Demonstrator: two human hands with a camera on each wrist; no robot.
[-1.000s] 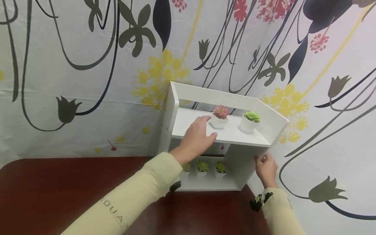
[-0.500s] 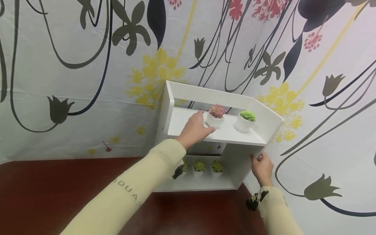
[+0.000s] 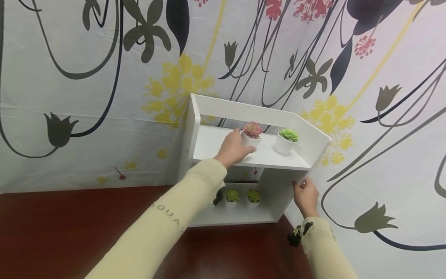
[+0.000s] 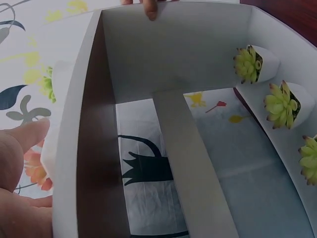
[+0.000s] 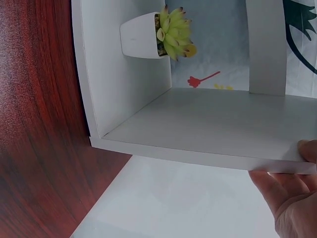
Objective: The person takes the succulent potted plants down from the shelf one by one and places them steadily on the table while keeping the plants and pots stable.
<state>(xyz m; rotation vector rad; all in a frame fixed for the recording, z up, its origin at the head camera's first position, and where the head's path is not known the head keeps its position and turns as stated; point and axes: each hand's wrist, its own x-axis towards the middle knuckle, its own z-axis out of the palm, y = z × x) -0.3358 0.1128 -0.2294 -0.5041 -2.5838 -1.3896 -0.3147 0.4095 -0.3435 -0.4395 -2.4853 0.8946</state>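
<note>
Pink succulent [image 3: 252, 129] (white-potted) points up, its long axis upright.

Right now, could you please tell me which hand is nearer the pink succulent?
Left: the left hand is at the pink succulent; the right hand is lower, farther off, gripping the white shelf.
</note>
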